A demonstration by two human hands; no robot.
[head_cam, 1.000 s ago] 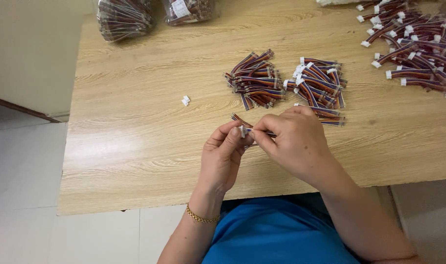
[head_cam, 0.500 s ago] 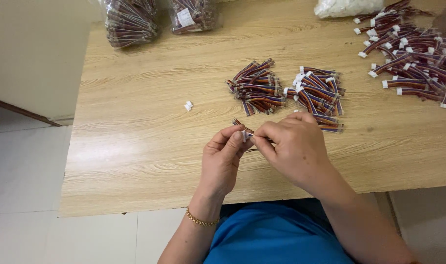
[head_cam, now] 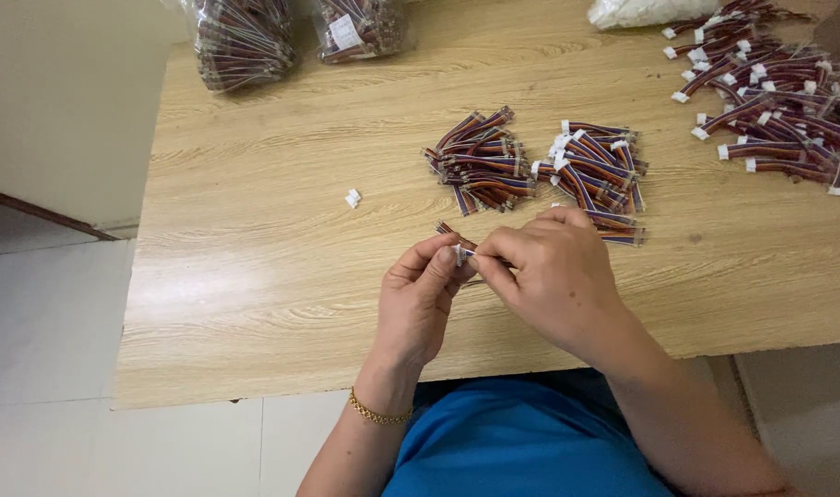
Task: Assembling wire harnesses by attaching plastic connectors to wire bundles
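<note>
**Two hands pinch a short wire lead over the table**

The wooden table (head_cam: 254, 276) fills most of the view, pale and grained. At its far edge sit two clear bags of wire leads (head_cam: 245, 41), and a big loose heap of leads with white plugs (head_cam: 770, 101) sprawls at the far right. Nearer the person lie two smaller piles, one without plugs (head_cam: 480, 158) and one with them (head_cam: 597, 175), side by side just beyond the hands. The right hand (head_cam: 553, 276) and the left hand (head_cam: 425, 299) meet above the near middle of the table, each grip pressed together on a short wire lead (head_cam: 455, 235) whose striped end pokes out past the left fingertips. A single white plug (head_cam: 352, 198) lies alone, left of the piles
</note>
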